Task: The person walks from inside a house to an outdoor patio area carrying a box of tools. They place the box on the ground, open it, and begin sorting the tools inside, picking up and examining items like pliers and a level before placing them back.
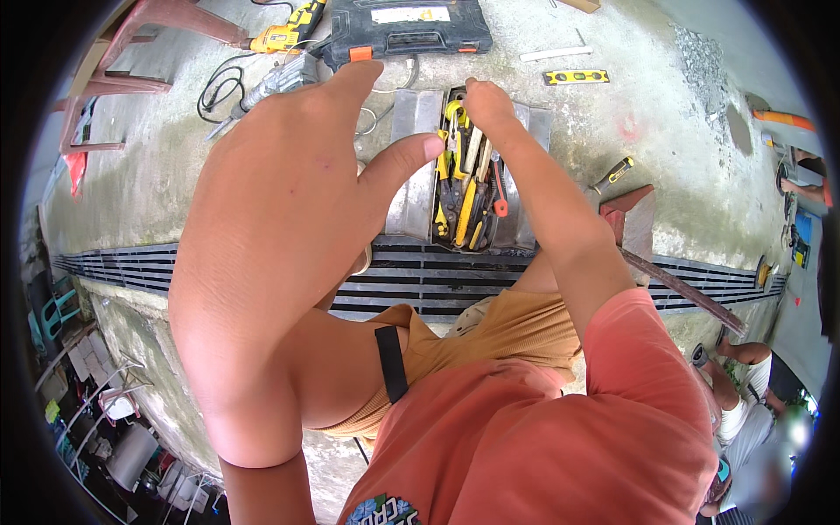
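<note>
Up close, the left hand (284, 175) is held high, its thumb (404, 164) spread from the index finger (352, 86); further forward, the right arm (564, 206) is outstretched, the right hand (490, 105) bent at the fingers (473, 90).

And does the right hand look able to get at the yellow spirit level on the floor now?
Probably yes: the yellow spirit level lies uncovered, and nothing tall seems to stand between it and the right hand.
</note>
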Demonstrator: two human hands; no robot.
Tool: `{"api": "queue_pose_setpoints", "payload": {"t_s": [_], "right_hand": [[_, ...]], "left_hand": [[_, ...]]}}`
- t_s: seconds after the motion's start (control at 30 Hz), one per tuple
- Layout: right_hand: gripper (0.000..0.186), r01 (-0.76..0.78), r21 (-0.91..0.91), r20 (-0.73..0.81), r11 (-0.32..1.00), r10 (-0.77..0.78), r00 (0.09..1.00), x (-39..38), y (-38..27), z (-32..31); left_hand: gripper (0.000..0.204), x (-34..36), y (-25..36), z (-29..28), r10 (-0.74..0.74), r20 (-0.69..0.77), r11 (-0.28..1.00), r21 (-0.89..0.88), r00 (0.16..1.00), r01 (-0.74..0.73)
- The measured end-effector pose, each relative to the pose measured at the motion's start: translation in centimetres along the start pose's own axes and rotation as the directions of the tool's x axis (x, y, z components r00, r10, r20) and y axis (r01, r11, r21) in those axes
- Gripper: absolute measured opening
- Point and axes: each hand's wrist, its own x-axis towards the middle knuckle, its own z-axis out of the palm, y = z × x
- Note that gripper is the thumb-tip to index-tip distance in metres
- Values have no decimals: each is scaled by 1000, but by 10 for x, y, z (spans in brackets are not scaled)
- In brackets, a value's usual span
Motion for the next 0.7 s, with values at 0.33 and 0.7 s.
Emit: {"api": "queue_pose_setpoints", "payload": {"t_s": [0.33, 0.7], "right_hand": [[20, -112, 456, -406, 883, 318, 857, 17, 70, -8], [35, -319, 22, 49, 947, 318, 947, 155, 220, 52]], "left_hand": [[64, 13, 25, -8, -65, -22, 997, -41, 998, 64], [72, 30, -11, 44, -209, 290, 976, 128, 934, 178]]}}
